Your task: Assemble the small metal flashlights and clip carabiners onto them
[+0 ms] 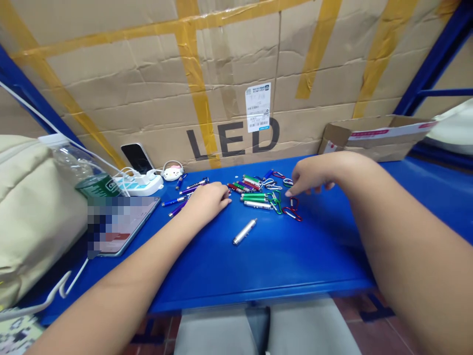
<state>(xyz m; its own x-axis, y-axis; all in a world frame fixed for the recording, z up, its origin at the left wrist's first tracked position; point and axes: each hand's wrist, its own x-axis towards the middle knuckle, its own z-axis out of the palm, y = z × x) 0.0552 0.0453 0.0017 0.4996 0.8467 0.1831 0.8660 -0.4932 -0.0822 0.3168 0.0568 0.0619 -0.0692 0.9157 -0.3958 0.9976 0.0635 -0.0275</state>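
Observation:
My left hand [211, 201] lies palm down over several blue and purple pocket flashlights [176, 201]. Its fingers are bent but apart, with nothing visible in them. My right hand [314, 173] hovers at the right of the pile with fingers apart, one stretched down towards the carabiner clips. Near that fingertip lie a green carabiner [278, 203] and a red carabiner [291, 214]. Between the hands are green flashlights [254, 197], a silver flashlight [257, 205] and silver carabiners [272, 185]. A single silver flashlight [244, 232] lies closer to me.
Everything rests on a blue table [273, 266] against a large taped cardboard box [148, 98]. At left are a phone [138, 224], a power strip [146, 186], a bottle [70, 158] and a beige bag [33, 207]. An open carton [373, 143] stands at right.

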